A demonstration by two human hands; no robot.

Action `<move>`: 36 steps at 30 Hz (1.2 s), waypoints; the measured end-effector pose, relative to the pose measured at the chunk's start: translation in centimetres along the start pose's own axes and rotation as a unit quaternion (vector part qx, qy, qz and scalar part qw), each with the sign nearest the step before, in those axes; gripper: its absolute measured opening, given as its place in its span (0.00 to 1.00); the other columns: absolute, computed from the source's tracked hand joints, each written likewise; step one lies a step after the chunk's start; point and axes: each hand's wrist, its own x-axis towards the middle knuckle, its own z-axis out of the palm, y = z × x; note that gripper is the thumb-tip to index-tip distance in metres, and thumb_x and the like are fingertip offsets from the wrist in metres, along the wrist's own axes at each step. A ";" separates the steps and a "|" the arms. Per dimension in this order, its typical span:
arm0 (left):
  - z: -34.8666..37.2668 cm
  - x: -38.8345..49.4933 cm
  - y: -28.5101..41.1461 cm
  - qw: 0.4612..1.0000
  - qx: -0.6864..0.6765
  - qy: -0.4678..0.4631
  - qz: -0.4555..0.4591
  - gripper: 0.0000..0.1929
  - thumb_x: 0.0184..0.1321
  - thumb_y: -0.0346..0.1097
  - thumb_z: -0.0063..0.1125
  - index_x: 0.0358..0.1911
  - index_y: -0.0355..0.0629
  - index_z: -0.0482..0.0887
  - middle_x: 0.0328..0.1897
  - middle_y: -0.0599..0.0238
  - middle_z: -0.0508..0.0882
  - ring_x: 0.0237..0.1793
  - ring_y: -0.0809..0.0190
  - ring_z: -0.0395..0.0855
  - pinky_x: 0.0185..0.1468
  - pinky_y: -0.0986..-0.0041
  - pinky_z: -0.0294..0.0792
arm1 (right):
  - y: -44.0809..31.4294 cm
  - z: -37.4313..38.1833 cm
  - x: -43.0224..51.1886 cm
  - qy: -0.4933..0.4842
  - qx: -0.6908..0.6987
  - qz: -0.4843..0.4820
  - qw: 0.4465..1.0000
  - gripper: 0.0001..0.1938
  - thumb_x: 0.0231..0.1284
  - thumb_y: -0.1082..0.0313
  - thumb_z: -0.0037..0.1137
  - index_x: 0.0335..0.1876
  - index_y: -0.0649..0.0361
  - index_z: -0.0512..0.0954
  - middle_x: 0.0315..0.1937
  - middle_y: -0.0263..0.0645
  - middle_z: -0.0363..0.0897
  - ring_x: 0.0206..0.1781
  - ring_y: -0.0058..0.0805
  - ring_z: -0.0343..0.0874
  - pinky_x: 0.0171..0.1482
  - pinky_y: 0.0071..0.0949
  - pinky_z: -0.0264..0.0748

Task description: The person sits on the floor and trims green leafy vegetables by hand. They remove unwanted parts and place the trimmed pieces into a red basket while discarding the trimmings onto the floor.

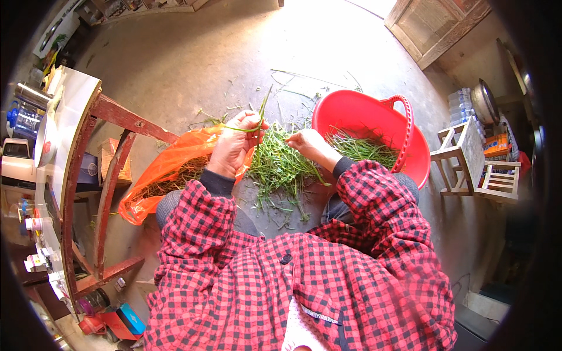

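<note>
My left hand [238, 142] pinches a thin green plant stem [264, 107] between thumb and fingers, above the edge of an orange plastic bag [175, 151] that holds brownish plant scraps. My right hand [309, 145] is over the right side of a heap of green stems [281, 169] on the floor, its fingertips drawn together; whether something small is between them cannot be told. Close by on the right, a red plastic basket [351, 109] with a looped handle holds more cut green stems [364, 147].
Loose stems lie on the concrete floor [210, 83] beyond the heap. A table with a red wooden frame [131, 120] stands at the left. Small wooden stools [472, 153] stand at the right, and a wooden door [432, 26] is at the upper right.
</note>
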 end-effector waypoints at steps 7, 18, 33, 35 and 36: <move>0.8 0.3 -1.7 0.960 0.266 0.014 0.083 0.09 0.58 0.39 0.57 0.34 0.42 0.79 0.30 0.73 0.80 0.31 0.77 0.74 0.37 0.84 0.67 | -4.3 -2.2 0.1 0.055 0.494 -0.081 0.864 0.12 0.61 0.62 0.53 0.34 0.65 0.79 0.30 0.31 0.80 0.35 0.16 0.74 0.43 0.19 0.71; -0.1 1.5 -1.6 0.979 0.086 0.141 0.115 0.06 0.63 0.36 0.50 0.36 0.42 0.76 0.30 0.69 0.79 0.28 0.73 0.75 0.34 0.81 0.71 | -3.5 -3.8 -0.6 -0.042 0.467 0.014 0.883 0.10 0.56 0.63 0.58 0.32 0.64 0.78 0.27 0.34 0.80 0.32 0.17 0.77 0.39 0.16 0.73; -1.5 2.0 -1.1 0.968 0.069 0.196 0.142 0.06 0.63 0.32 0.49 0.38 0.40 0.76 0.29 0.70 0.78 0.27 0.73 0.75 0.35 0.82 0.73 | -3.2 -5.6 -1.0 0.050 0.025 0.011 0.998 0.11 0.47 0.59 0.57 0.27 0.60 0.79 0.23 0.40 0.80 0.27 0.33 0.80 0.32 0.28 0.75; -1.3 1.9 -1.1 0.978 0.136 0.136 0.080 0.07 0.62 0.33 0.51 0.40 0.40 0.78 0.30 0.71 0.78 0.27 0.74 0.75 0.35 0.83 0.71 | -3.7 -5.9 -1.1 0.068 0.012 0.006 0.998 0.11 0.48 0.59 0.57 0.26 0.59 0.79 0.23 0.40 0.80 0.27 0.33 0.80 0.32 0.28 0.75; -1.2 1.9 -1.2 0.977 0.171 0.119 0.044 0.08 0.61 0.33 0.52 0.41 0.39 0.78 0.30 0.72 0.78 0.27 0.75 0.74 0.35 0.83 0.71 | -4.0 -6.0 -1.2 0.077 0.009 0.000 0.997 0.11 0.48 0.59 0.58 0.26 0.59 0.79 0.23 0.40 0.80 0.27 0.33 0.80 0.32 0.29 0.75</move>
